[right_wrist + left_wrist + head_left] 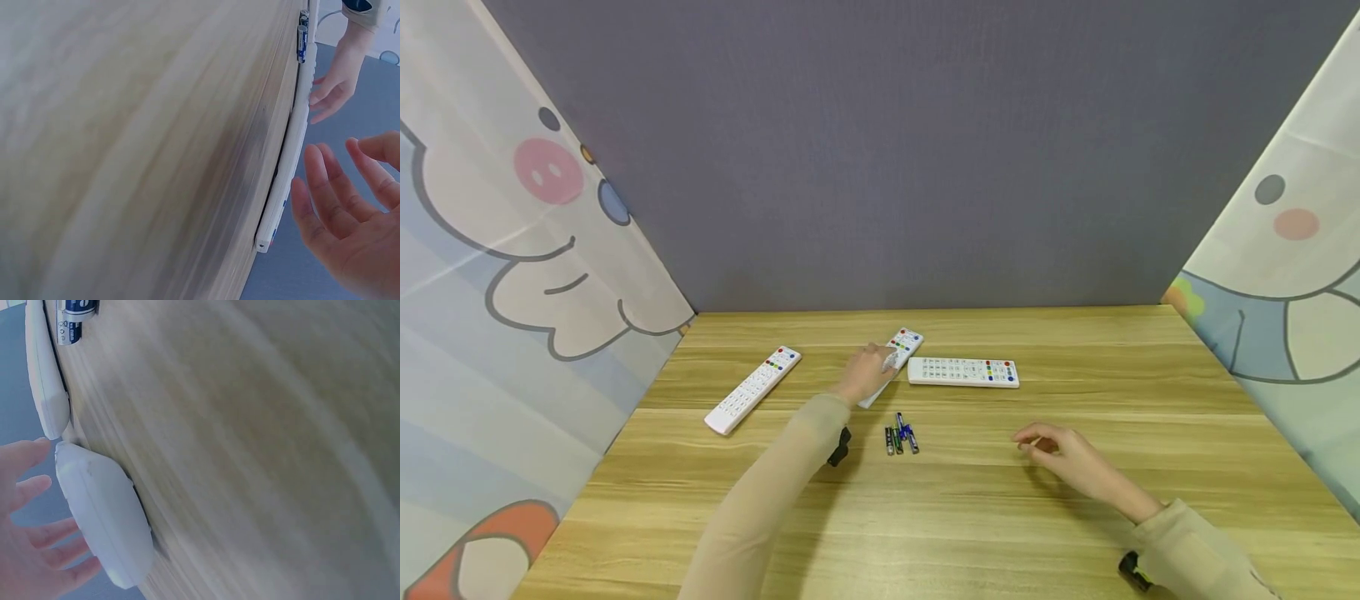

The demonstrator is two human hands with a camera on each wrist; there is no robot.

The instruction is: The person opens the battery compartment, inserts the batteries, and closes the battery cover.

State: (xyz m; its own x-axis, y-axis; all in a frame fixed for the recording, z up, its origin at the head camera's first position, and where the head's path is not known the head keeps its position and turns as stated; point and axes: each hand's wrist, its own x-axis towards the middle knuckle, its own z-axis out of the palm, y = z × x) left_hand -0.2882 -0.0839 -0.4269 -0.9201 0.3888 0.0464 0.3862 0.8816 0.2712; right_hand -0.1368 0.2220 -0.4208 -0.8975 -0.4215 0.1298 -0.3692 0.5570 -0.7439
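Note:
My left hand [863, 373] is over a white remote control [907, 340] that lies slanted at the middle of the table. In the left wrist view, the spread fingers [62, 553] reach along the upper side of that remote's near end [106, 512], overlapping it. A second white remote control [951, 372] lies crosswise just right of it, buttons up. My right hand [1071, 458] hovers above the table to the right of the batteries, its fingers loosely bent with nothing in them. The right wrist view shows its palm [359, 250] bare.
Several small batteries [898, 440] in dark, green and blue wraps lie together in front of the remotes. A third white remote control [752, 390] lies slanted at the left. A grey panel [925, 167] stands along the table's back edge, with printed cloth [467, 292] at the sides.

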